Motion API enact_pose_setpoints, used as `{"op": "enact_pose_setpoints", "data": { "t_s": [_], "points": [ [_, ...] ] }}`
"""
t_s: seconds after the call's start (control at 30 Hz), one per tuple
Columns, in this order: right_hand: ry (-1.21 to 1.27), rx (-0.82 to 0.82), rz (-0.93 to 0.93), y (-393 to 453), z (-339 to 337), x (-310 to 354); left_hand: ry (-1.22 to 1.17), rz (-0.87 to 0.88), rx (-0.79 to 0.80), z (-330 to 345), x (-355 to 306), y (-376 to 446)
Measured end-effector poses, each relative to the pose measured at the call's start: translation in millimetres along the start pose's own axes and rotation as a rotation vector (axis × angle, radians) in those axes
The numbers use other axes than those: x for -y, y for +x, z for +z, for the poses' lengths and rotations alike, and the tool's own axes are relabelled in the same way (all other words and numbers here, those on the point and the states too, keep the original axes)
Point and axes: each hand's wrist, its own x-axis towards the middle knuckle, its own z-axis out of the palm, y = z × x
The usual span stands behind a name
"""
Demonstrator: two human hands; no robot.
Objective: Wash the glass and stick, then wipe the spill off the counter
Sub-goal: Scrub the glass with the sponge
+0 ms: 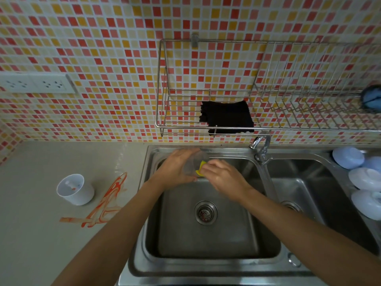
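Both hands work over the back of the left sink basin [206, 240], close under the wall rack [206, 124] and just left of the tap [261, 147]. The basin below them lies open down to the drain [205, 212]; its near rim and the steel divider to the right basin [299, 193] bound the room on those sides.

The left hand [175, 168] reaches in from the lower left, forearm crossing the sink's left rim, fingers wrapped round the clear glass [193, 162], which lies tilted on its side with its mouth toward the right. The right hand [222, 174] comes in from the lower right, fingers curled on a yellow sponge [199, 170] pressed at the mouth of the glass. The right hand is blurred.

On the worktop [41, 234] left of the sink, an orange spill [107, 201] runs in streaks from near the sink's edge toward the front. A white cup [75, 189] stands just left of it, apart from the streaks, with an orange speck inside. I cannot make out the stick.

A black cloth [226, 116] hangs in the rack above the hands. Pale bowls [362, 178] sit upturned along the right edge of the sink. A double socket [35, 83] is on the tiled wall at left. No writing is readable.
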Motion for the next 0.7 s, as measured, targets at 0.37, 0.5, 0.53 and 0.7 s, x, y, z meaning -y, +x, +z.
{"op": "enact_pose_setpoints", "data": {
  "t_s": [0.37,0.5,0.53,0.7],
  "points": [
    [0.109,-0.156,0.166,15,3,23,0.150,-0.166,-0.320,21,6,-2],
    [0.120,-0.108,0.145,10,0,27,0.091,-0.087,-0.194,7,16,0],
    [0.101,-0.087,0.122,8,0,27,0.094,-0.065,-0.151,5,18,1],
    [-0.233,0.157,-0.203,18,-12,-3,0.139,0.010,0.090,10,11,1]
  ]
}}
